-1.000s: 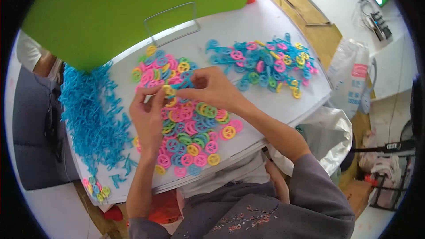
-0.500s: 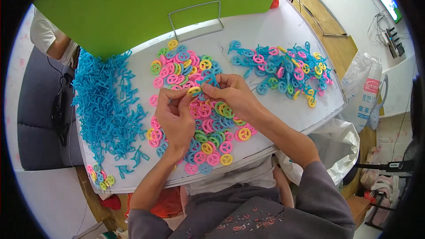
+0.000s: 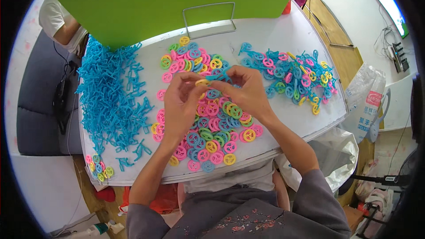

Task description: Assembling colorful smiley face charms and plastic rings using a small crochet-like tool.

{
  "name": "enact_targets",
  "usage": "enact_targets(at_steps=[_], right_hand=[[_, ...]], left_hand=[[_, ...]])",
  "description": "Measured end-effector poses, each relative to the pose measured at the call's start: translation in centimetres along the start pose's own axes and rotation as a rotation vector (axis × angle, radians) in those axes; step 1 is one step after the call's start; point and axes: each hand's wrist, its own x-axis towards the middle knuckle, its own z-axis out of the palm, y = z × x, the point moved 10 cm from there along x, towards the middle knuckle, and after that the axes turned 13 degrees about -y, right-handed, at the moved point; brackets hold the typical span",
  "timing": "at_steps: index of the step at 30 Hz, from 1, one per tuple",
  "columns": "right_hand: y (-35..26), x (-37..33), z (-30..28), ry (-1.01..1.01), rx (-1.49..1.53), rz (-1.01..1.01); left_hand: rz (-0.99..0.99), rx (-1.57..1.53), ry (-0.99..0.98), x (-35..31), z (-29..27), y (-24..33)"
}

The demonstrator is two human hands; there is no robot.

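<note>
My left hand pinches a small yellow plastic wheel between thumb and fingertips. Close against it, my right hand grips a blue plastic frame piece, partly hidden by the fingers. The wheel and the frame piece meet between the two hands; whether they are joined I cannot make out. Below and around both hands spreads a pile of pink, blue, green and yellow wheels. Off to the right lie blue pieces fitted with wheels.
A big heap of blue frame pieces covers the left of the white table. A green panel with a wire stand rises at the back. Several wheels sit at the near left corner. Plastic bags hang at the right.
The whole view has shifted a little, so the table sits further right in the picture. Both hands stay together over the wheel pile, still holding the yellow wheel and blue piece.
</note>
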Motion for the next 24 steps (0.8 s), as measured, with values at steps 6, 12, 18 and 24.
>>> enact_targets(at_steps=[6, 12, 18, 24], right_hand=[[0.9, 0.2, 1.1, 0.008, 0.354, 0.043], [0.7, 0.2, -0.1, 0.037, 0.332, -0.009], [0.1, 0.3, -1.6, 0.056, 0.293, -0.111], [-0.5, 0.2, -1.1, -0.02, 0.3, -0.133]], left_hand=[[0.004, 0.207, 0.055, -0.7, -1.3, -0.4], [0.223, 0.611, -0.04, -0.5, 1.7, 3.2], [0.064, 0.862, -0.202, 0.0, 0.6, 0.0], [0.071, 0.905, -0.197, 0.0, 0.7, -0.2]])
